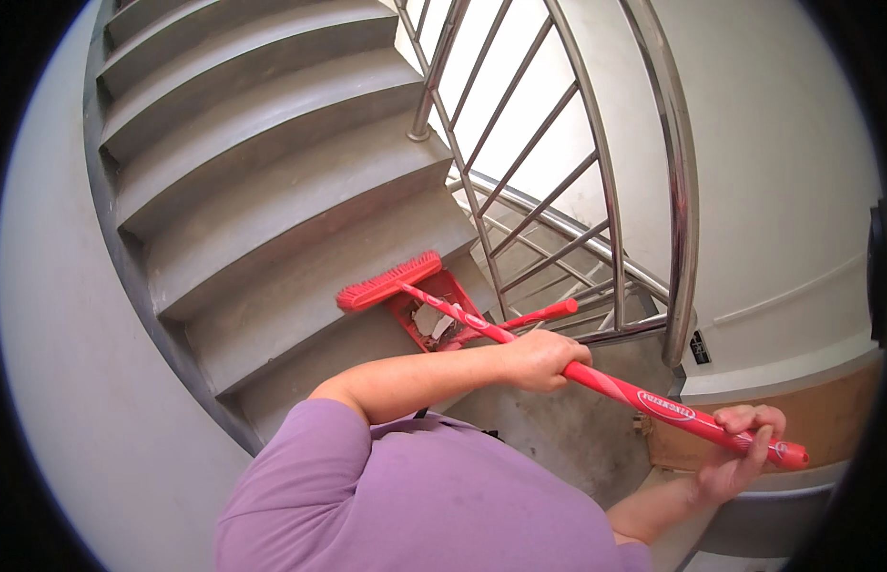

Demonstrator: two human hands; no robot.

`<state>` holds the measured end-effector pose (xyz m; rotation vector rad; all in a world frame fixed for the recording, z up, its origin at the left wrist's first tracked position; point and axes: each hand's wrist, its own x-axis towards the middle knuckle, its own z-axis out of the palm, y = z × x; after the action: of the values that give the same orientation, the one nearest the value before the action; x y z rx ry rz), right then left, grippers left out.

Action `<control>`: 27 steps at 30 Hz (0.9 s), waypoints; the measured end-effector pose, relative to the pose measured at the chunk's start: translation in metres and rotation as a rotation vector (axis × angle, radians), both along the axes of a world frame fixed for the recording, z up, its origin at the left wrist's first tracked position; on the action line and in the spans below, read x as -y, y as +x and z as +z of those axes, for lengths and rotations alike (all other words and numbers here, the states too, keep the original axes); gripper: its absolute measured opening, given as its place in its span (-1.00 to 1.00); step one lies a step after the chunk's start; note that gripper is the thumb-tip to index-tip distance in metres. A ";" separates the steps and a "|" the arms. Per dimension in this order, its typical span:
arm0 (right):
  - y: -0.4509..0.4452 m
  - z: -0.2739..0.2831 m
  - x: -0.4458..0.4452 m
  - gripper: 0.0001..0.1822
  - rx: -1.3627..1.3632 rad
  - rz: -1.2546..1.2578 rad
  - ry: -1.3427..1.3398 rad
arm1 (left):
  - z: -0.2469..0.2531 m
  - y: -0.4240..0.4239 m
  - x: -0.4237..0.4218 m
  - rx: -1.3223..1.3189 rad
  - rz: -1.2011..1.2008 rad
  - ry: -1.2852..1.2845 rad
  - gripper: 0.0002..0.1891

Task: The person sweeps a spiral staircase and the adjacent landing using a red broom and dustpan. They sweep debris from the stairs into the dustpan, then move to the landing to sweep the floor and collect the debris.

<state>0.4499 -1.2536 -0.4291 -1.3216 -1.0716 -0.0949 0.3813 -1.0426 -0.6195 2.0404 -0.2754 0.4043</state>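
Note:
A broom with a red bristle head [389, 280] and a long red handle runs down to the right across the view. My left hand [547, 360] is closed around the middle of the handle, palm down. Close to the handle's end, my right hand [743, 447] holds it with the fingers wrapped over it. The bristles are raised at the edge of a lower step, beside a red dustpan [454, 286]. Pale broken pieces [432, 322] and small debris lie in the dustpan. Its short red handle [550, 313] points right, partly behind the broom handle, and neither hand touches it.
Grey concrete stairs [293, 207] rise towards the top left, along a wall [64, 286]. A metal railing [683, 214] borders them on the right, with more stairs visible through its bars. A brown board [772, 415] stands against the right wall. A dark object [876, 275] is at the far right edge.

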 end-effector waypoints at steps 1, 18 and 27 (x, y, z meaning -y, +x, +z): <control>0.000 0.004 0.003 -0.75 0.025 0.001 0.014 | 0.004 0.000 0.003 0.019 -0.012 -0.002 -0.75; -0.004 -0.106 -0.073 -0.74 -0.153 -0.155 -0.045 | -0.072 0.069 -0.104 -0.095 0.186 0.192 -0.69; -0.008 -0.058 -0.034 -0.72 -0.107 -0.264 0.019 | -0.032 0.047 -0.056 -0.194 -0.047 0.035 -0.70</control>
<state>0.4424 -1.2197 -0.4868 -1.4294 -0.8006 -0.2288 0.4284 -0.9869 -0.6514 2.0859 -0.2128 0.1716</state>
